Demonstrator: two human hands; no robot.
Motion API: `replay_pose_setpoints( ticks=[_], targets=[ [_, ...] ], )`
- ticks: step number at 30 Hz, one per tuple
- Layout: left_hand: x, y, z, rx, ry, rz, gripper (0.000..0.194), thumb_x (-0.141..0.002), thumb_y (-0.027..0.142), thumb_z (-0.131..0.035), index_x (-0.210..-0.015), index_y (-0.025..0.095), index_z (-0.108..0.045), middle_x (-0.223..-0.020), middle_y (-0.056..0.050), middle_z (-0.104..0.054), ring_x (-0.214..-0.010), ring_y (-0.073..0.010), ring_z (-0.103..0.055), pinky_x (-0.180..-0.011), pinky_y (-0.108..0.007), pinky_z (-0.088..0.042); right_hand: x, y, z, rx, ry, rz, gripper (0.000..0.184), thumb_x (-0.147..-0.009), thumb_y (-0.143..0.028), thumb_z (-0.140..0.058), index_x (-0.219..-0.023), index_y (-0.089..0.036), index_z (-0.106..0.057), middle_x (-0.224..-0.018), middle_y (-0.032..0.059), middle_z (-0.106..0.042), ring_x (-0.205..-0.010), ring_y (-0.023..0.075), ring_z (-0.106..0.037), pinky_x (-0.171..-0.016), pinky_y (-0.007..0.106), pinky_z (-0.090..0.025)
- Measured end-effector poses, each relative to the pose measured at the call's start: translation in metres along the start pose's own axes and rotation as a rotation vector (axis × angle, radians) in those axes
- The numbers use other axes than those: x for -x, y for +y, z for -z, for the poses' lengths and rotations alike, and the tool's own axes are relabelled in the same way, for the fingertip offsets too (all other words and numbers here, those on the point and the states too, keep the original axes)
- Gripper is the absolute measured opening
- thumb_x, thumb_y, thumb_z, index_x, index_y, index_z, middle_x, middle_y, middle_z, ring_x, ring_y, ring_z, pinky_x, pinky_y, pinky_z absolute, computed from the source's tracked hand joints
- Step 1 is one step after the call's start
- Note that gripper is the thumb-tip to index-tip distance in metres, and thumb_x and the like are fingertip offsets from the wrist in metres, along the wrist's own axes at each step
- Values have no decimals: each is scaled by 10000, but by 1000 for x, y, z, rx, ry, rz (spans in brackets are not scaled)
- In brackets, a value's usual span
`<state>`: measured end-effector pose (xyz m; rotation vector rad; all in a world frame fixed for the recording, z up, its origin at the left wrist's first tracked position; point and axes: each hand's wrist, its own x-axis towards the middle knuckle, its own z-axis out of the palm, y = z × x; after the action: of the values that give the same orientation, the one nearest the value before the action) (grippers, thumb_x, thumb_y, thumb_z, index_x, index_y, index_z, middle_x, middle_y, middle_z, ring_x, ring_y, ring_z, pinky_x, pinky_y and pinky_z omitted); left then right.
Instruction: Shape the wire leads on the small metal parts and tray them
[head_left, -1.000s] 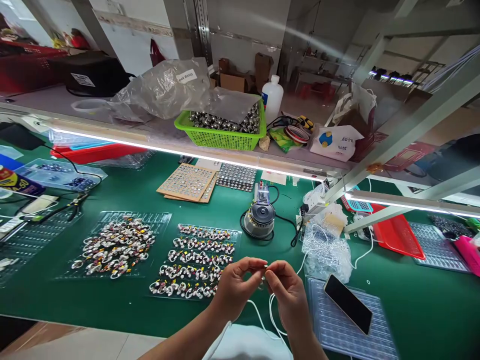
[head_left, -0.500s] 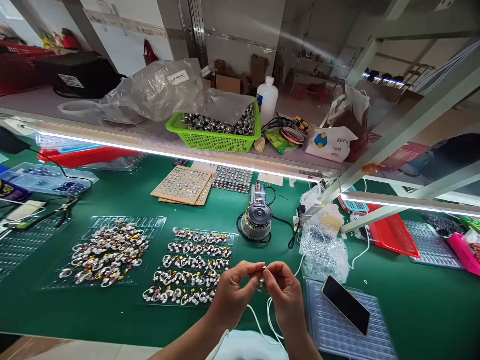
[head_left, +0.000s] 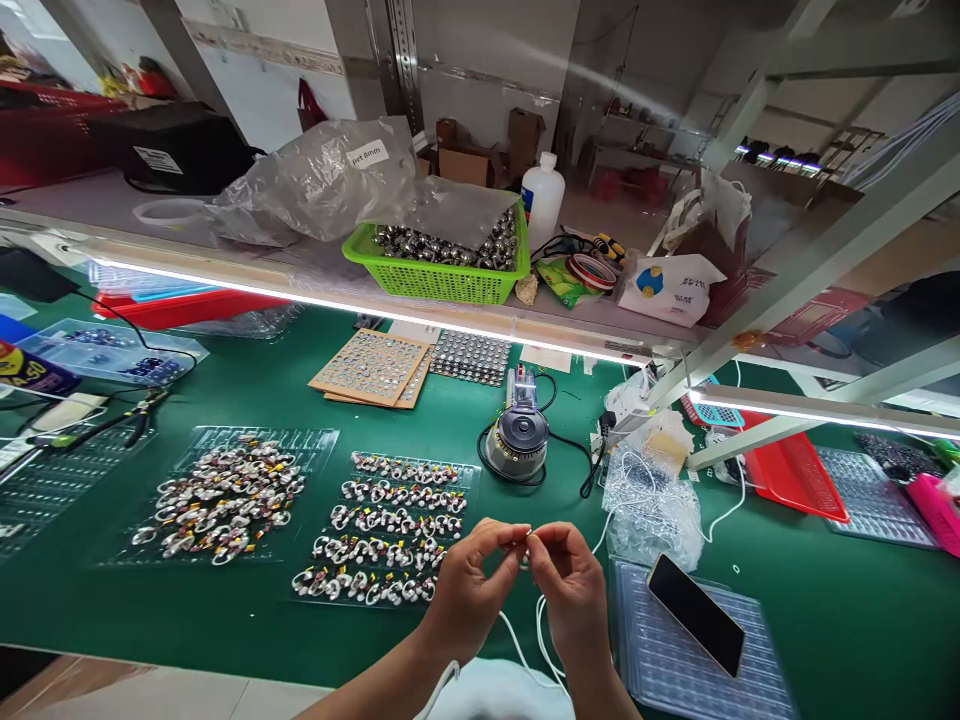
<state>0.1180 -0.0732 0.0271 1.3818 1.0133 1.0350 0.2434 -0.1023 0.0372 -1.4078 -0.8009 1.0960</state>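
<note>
My left hand [head_left: 474, 585] and my right hand [head_left: 568, 590] meet fingertip to fingertip above the front of the green bench. Both are closed in a pinch on a tiny whitish part [head_left: 528, 538], mostly covered by the fingers, so its kind does not show. Left of my hands, a clear tray [head_left: 469, 500] carries rows of small white ring-shaped pieces with wires and yellow tabs [head_left: 375, 550]. Farther left, similar pieces lie heaped [head_left: 232, 490] on another clear tray [head_left: 322, 450]. A white cable [head_left: 517, 635] hangs below my hands.
Beyond my hands stands a round grey device [head_left: 519, 440] with a black cord. A phone [head_left: 697, 612] rests on stacked clear trays [head_left: 637, 660] at right. Overhead, a lit shelf [head_left: 300, 270] holds a green basket [head_left: 442, 280] of metal parts. Pliers [head_left: 112, 425] lie at left.
My hands stay pinched together at nearly the same spot, with only slight finger shifts. The camera view swayed a little and came back; the things on the bench have not moved.
</note>
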Motion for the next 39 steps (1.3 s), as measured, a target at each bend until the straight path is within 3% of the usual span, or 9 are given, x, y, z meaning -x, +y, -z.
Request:
replay_pose_setpoints(
  ticks=[4, 10, 14, 19, 21, 24, 28, 34, 39],
  targets=[
    [2, 2, 0, 14, 19, -20, 199, -873, 190, -580, -1017, 194, -718, -876, -56, -684, -826, -178, -643, -768, -284, -518, 0, -4, -1, -41, -8, -44, 240, -765, -405, -736, -803, -180, -664, -670, 2, -624, -582, 120, -530, -534, 221, -438],
    [1, 8, 9, 34, -40, -9, 170, -829, 208, -657, -982, 199, -729, -853, -47, -686, -817, -178, -632, -769, -285, -508, -6, -5, 3, -156, -130, -153, 246, -753, -390, -765, -804, -172, -663, -657, -7, -624, -529, 84, -491, -476, 192, -392],
    [1, 4, 14, 133, -53, 70, 148, -809, 253, -697, -931, 187, -748, -833, -51, -689, -803, -174, -628, -748, -277, -510, -11, -4, 4, -185, -192, -205, 260, -747, -379, -776, -820, -168, -642, -610, -39, -563, -458, 52, -430, -419, 173, -329],
    [1, 5, 15, 335, -36, 219, 197, -747, 295, -763, -894, 165, -751, -832, -49, -689, -782, -168, -643, -717, -269, -527, -14, -3, 6, -239, -276, -292, 452, -722, -373, -795, -1068, -199, -561, -529, -95, -485, -388, 51, -376, -380, 165, -265],
    [1, 9, 16, 414, -41, 310, 240, -708, 320, -793, -869, 147, -748, -819, -56, -708, -765, -167, -652, -703, -266, -531, -13, -5, 10, -267, -324, -309, 441, -747, -373, -769, -1094, -200, -559, -566, -83, -492, -409, 57, -388, -390, 170, -268],
    [1, 15, 19, 457, -7, 404, 283, -677, 340, -813, -854, 133, -733, -786, -53, -723, -714, -151, -652, -661, -250, -524, -10, -8, 18, -283, -324, -239, 396, -768, -354, -741, -1108, -210, -598, -758, -21, -558, -558, 88, -484, -481, 194, -368],
    [3, 22, 21, 422, 1, 413, 289, -673, 342, -815, -843, 129, -719, -772, -49, -723, -695, -140, -651, -639, -236, -514, -5, -11, 20, -184, -333, -100, 388, -744, -390, -751, -1073, -206, -658, -906, 44, -601, -796, 172, -551, -687, 271, -466],
    [5, 33, 16, 493, -21, 440, 317, -639, 355, -840, -811, 122, -712, -736, -45, -725, -664, -128, -648, -625, -227, -515, 0, -12, 12, -148, -347, -53, 250, -778, -393, -725, -942, -207, -692, -837, 32, -630, -764, 169, -562, -687, 271, -468],
    [9, 32, 16, 430, -19, 422, 283, -669, 340, -815, -819, 119, -721, -745, -55, -729, -673, -140, -656, -628, -235, -524, 1, -8, 13, -125, -318, -47, 188, -794, -358, -715, -893, -200, -690, -803, 22, -645, -739, 159, -577, -678, 266, -471]
  ],
)
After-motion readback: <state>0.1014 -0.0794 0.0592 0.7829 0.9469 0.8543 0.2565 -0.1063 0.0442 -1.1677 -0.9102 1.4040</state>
